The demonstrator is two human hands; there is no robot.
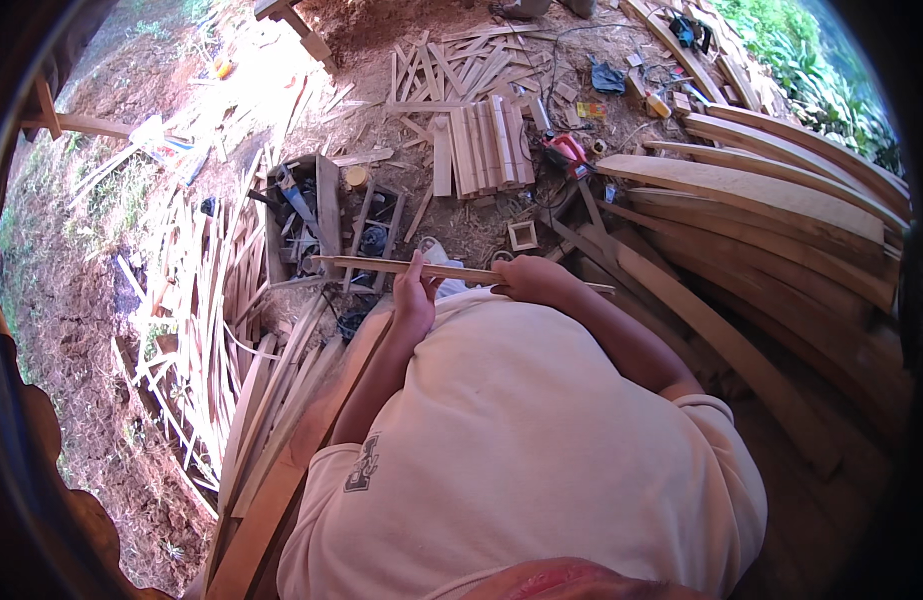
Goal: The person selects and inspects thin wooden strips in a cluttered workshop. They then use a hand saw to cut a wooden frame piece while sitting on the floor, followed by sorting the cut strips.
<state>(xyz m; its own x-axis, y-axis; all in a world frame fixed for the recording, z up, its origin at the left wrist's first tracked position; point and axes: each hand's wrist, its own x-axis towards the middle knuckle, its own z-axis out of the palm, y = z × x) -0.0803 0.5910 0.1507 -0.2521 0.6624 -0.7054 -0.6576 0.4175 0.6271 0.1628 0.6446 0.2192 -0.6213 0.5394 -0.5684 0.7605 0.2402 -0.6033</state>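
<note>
A thin wooden strip (377, 265) lies crosswise in front of my body, its left end tapering over a wooden toolbox. My left hand (414, 296) is closed round the strip near its middle, fingers pointing up. Farther right, my right hand (530, 278) wraps over the same strip, and a short end shows beyond the wrist. Beneath the left part of the strip stands the wooden toolbox (327, 205), holding a saw with a blue part (300, 200) and dark tools. A smaller open wooden crate (390, 222) is beside it. A small square wooden frame (523, 236) rests on the ground just past my right hand.
Ahead is a neat stack of short boards (485, 147), with a red power tool (566, 156) to its right. Long planks (752, 190) fill the right side. Loose thin strips (217, 310) lie heaped on the left. A large plank (272, 510) runs along my left side.
</note>
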